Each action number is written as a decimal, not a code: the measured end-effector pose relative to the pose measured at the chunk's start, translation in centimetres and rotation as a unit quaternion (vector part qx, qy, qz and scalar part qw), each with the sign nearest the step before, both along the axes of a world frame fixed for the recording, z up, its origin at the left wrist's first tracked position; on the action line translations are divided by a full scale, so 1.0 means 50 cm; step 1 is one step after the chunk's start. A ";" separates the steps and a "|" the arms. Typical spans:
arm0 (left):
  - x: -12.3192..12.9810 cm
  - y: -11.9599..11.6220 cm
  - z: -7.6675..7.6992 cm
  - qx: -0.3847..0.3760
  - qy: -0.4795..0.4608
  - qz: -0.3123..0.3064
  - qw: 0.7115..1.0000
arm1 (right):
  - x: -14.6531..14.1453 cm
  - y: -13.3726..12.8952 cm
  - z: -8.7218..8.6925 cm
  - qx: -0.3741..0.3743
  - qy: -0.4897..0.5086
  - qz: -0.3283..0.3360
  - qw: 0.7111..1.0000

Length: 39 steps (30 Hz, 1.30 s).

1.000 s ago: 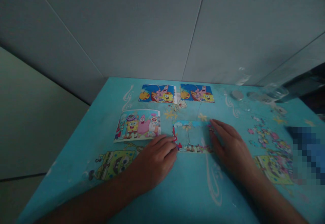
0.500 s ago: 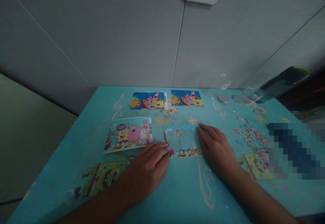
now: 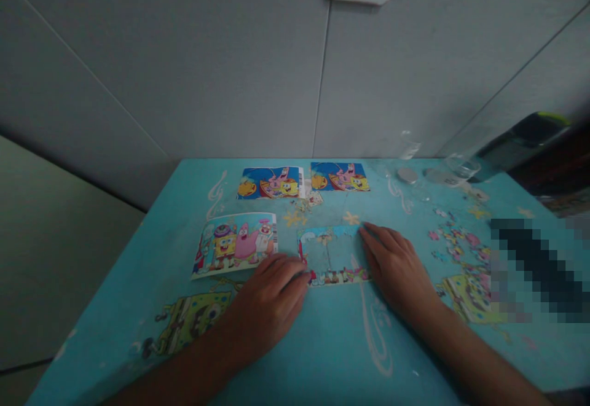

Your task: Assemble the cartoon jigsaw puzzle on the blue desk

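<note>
A jigsaw puzzle border [image 3: 341, 277] lies on the blue table, its joined edge pieces forming a rectangle around bare table surface. At its lower left corner, the fingertips of my left hand [image 3: 279, 292] rest on the pieces, fingers bent a little and slightly apart. My right hand [image 3: 399, 268] lies along the border's right side, fingers stretched out and touching the edge. To the left of the border lies a picture card [image 3: 236, 245] with cartoon figures like those along the border's bottom. Whether a loose piece is under either hand's fingers is hidden.
Loose puzzle pieces [image 3: 461, 243] lie scattered at the right. Two blue picture cards, a left one [image 3: 270, 183] and a right one [image 3: 338, 177], lie near the wall. Clear containers [image 3: 462, 166] and a round lid [image 3: 407, 175] stand at the back right, near a dark bottle [image 3: 516, 145].
The camera view has shifted slightly. Both hands stay at the puzzle border, with the left fingertips moved only a little along its lower left corner.
</note>
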State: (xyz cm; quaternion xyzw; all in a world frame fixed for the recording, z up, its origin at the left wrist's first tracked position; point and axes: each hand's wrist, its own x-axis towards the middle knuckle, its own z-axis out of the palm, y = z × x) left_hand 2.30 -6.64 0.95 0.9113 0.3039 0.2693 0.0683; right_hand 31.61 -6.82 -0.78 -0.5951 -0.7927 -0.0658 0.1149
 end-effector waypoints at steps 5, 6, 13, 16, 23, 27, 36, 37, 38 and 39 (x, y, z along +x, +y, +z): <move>0.015 0.020 -0.015 0.022 0.052 0.073 0.996 | 0.002 0.000 -0.002 -0.009 -0.005 0.002 1.000; 0.019 0.025 -0.020 0.025 0.062 0.083 0.994 | 0.001 0.000 -0.001 -0.010 -0.006 0.002 1.000; 0.013 0.039 -0.055 0.044 0.098 0.084 0.991 | -0.018 -0.006 0.018 -0.040 -0.005 -0.026 0.999; 0.006 0.043 -0.066 0.056 0.108 0.081 0.989 | -0.026 -0.008 0.024 -0.051 0.006 -0.042 0.998; 0.000 0.050 -0.076 0.074 0.104 0.068 0.990 | -0.028 -0.009 0.033 -0.047 0.038 -0.051 0.997; -0.002 0.049 -0.076 0.078 0.097 0.067 0.990 | -0.030 -0.010 0.031 -0.047 0.053 -0.056 0.996; 0.001 0.048 -0.078 0.063 0.093 0.073 0.991 | 0.051 0.004 0.060 0.037 0.109 -0.129 0.985; 0.002 0.047 -0.077 0.061 0.091 0.075 0.991 | 0.080 0.005 0.060 0.049 0.101 -0.151 0.982; 0.003 0.047 -0.076 0.058 0.089 0.077 0.991 | 0.111 0.005 0.058 0.051 0.085 -0.176 0.979; 0.004 0.046 -0.075 0.054 0.087 0.079 0.992 | 0.143 0.003 0.053 0.047 0.063 -0.196 0.977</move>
